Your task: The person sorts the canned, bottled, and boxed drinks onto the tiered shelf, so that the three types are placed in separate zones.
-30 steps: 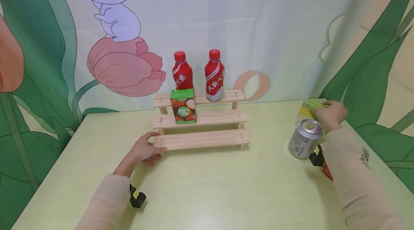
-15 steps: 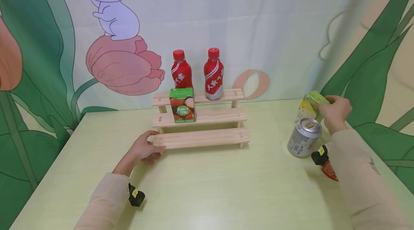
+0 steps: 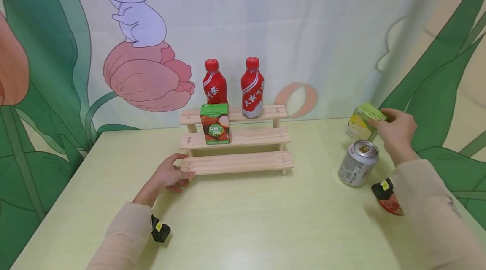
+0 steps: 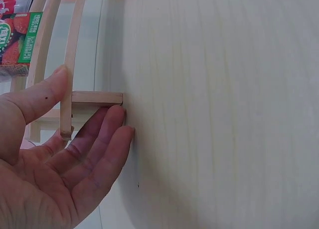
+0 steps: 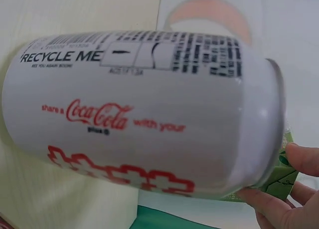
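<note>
My left hand (image 3: 169,174) grips the left end of the lowest step of the wooden rack (image 3: 239,163); in the left wrist view the thumb lies on the step and the fingers curl beneath it. At the right, my right hand (image 3: 397,131) pinches the top of a green-and-yellow carton (image 3: 360,124), which is tilted. A silver can (image 3: 358,163) stands just in front of that carton and fills much of the right wrist view. On the rack's middle step, at its left, is a green-topped juice carton (image 3: 215,124).
Two red bottles (image 3: 252,88) (image 3: 215,86) stand on the rack's top step. A red object (image 3: 391,204) lies partly hidden under the right wrist. Behind the table (image 3: 243,219) hangs a printed curtain (image 3: 341,42).
My right hand has moved slightly right and up, and the green-and-yellow carton has risen and tilted with it. My left hand keeps its grip on the rack.
</note>
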Available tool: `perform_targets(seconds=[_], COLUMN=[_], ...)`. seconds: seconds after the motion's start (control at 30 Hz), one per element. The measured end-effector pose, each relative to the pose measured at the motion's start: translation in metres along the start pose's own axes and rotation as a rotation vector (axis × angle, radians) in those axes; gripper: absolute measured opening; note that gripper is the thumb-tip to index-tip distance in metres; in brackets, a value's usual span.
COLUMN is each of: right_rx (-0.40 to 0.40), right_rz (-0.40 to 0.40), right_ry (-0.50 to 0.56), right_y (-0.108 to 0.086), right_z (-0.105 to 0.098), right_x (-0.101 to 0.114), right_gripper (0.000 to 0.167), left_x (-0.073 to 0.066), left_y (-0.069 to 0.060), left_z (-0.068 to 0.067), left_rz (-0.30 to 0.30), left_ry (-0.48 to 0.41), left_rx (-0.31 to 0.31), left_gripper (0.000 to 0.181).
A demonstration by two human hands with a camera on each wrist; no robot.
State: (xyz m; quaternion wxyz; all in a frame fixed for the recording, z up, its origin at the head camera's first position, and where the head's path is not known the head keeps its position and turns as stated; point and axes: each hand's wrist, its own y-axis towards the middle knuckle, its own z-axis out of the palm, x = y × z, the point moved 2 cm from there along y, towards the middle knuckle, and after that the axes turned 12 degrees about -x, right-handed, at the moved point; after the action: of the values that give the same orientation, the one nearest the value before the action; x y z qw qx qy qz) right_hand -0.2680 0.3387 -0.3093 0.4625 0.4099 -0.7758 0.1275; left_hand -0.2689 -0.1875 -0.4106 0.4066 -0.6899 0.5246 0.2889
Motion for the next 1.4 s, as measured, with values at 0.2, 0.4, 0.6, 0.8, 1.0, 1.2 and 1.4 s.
perform_targets(seconds=[0.2,0.4,0.6,0.8,1.0,1.2,1.4], right_rx=[-0.008,-0.007,0.027,0.043,0.088,0.117,0.134], right_rz=[-0.022,-0.043,-0.049,-0.094,-0.141,-0.189,-0.258], right_ry=[0.014,0.058,0.059,0.076,0.107,0.100,0.102], right_y=[-0.005,-0.013,-0.024,-0.032,-0.042,-0.050,-0.057], right_z=[-0.004,-0.007,-0.009,-0.010,-0.009,-0.008,-0.007], right_x=[0.005,0.013,0.022,0.030,0.040,0.046,0.050], right_gripper=[0.057,0.057,0.059,0.057,0.057,0.057,0.055], left_x=[0.001,0.001,0.001,-0.001,0.000,0.000,0.000], left_y=[0.002,0.004,0.004,0.001,-0.001,0.000,0.000], left_z=[0.001,0.001,0.001,0.001,0.000,0.000,0.001], left_rz=[0.008,0.016,0.018,0.015,0.010,0.019,0.012], left_ry=[-0.002,-0.008,-0.013,-0.013,-0.014,-0.010,-0.007], left_rx=[-0.002,0.000,0.003,0.005,0.000,-0.003,-0.005], left_gripper=[0.065,0.065,0.065,0.065,0.064,0.063,0.064])
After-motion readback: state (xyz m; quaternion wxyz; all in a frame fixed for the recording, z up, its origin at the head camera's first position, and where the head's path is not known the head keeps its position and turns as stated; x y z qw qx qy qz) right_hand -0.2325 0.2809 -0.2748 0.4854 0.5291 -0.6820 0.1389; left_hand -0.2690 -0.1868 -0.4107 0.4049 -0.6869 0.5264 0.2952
